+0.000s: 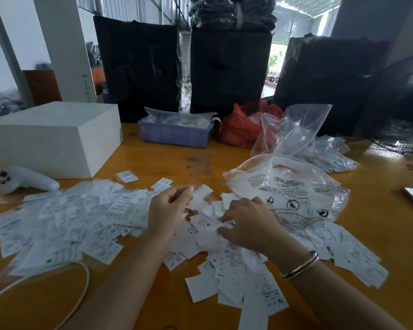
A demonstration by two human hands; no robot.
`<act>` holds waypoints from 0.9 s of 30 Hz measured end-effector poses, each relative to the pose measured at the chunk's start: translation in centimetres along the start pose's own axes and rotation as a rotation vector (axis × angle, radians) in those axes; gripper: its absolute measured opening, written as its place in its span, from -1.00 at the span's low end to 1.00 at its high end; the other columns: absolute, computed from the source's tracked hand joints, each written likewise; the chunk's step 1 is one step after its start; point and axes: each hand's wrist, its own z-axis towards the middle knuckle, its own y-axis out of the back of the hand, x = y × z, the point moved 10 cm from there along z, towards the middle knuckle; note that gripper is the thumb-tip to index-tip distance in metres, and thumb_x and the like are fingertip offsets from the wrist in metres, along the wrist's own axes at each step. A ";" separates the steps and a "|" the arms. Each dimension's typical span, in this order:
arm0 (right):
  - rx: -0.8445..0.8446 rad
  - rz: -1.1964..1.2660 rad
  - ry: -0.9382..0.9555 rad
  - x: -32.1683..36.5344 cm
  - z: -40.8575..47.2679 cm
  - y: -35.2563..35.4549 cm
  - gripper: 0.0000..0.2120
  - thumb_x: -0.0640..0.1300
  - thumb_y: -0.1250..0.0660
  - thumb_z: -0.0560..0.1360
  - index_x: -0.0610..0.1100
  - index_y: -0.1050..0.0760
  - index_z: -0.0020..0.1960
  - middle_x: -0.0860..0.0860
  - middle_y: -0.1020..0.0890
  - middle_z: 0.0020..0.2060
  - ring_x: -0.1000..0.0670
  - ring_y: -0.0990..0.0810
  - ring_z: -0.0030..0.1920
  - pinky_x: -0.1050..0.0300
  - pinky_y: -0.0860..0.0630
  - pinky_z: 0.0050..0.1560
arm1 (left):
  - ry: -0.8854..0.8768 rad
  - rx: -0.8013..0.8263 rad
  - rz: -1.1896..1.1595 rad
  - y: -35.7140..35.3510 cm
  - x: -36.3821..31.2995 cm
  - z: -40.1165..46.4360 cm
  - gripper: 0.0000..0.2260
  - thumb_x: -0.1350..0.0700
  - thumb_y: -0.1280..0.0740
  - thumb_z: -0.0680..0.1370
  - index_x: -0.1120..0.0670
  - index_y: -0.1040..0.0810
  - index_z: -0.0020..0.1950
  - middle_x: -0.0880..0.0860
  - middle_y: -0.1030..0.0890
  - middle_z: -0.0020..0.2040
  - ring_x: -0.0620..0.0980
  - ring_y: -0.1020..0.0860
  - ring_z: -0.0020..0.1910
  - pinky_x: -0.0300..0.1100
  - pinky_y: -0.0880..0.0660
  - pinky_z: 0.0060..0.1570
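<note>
Left grip [168, 208] pinches a thin, flat rectangular white paper tag [202, 196].

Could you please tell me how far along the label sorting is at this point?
Seemingly done: the spread pile left of the hands. In hand: the left hand pinches one label while the right hand pinches into the loose heap. Left: that large heap, apparently unsorted.

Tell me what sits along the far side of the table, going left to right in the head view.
White box → blue tray → red bag → upright clear bag → fan.
</note>
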 end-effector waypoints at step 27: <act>-0.156 0.014 -0.084 0.1 -2.2 1.1 -0.66 0.04 -0.01 0.62 0.03 -0.55 0.11 0.12 -0.63 0.00 0.07 -0.54 0.02 0.14 -0.17 0.07 | 0.090 0.103 -0.179 -1.4 0.9 0.3 -0.78 0.30 -0.30 0.55 0.01 -0.50 0.08 0.00 -0.66 -0.12 -0.08 -0.67 -0.24 -0.27 -0.57 -0.32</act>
